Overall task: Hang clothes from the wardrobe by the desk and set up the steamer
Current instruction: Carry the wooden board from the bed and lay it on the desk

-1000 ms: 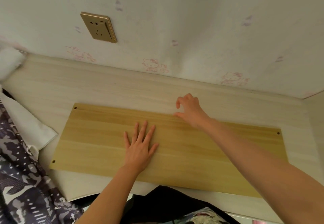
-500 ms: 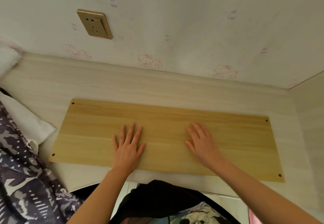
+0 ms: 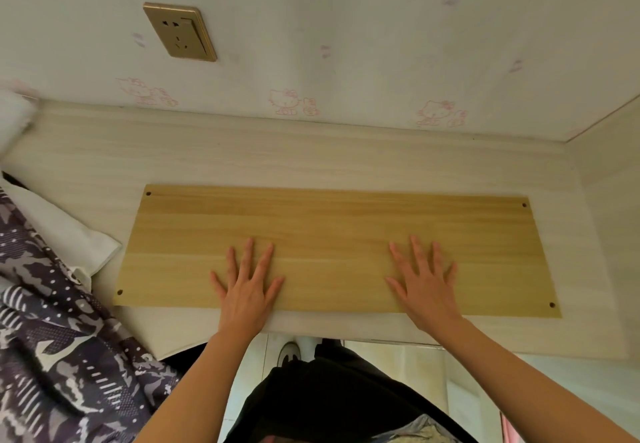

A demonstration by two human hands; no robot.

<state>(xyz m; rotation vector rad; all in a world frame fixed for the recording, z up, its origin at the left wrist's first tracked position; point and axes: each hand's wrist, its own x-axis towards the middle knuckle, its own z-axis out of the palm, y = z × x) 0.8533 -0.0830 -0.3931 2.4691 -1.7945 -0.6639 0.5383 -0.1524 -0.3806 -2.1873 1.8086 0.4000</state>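
Note:
A long yellow wooden board (image 3: 332,221) with small holes at its corners lies flat on the pale desk top (image 3: 242,155). My left hand (image 3: 247,286) rests palm down on the board's near edge, left of centre, fingers straight and spread. My right hand (image 3: 424,286) lies flat on the board's near edge to the right, fingers also spread. Neither hand holds anything. No hangers or steamer are in view.
A gold wall socket (image 3: 180,32) sits on the cartoon-patterned wall above the desk. Patterned purple-grey fabric (image 3: 59,356) and a white cloth (image 3: 59,231) cover the desk's left end. A side panel (image 3: 609,200) closes the right. Floor tiles and a shoe (image 3: 289,352) show below.
My right hand came back from the board's far edge and settled flat on its near part, then slid further right. The left hand stayed flat on the board.

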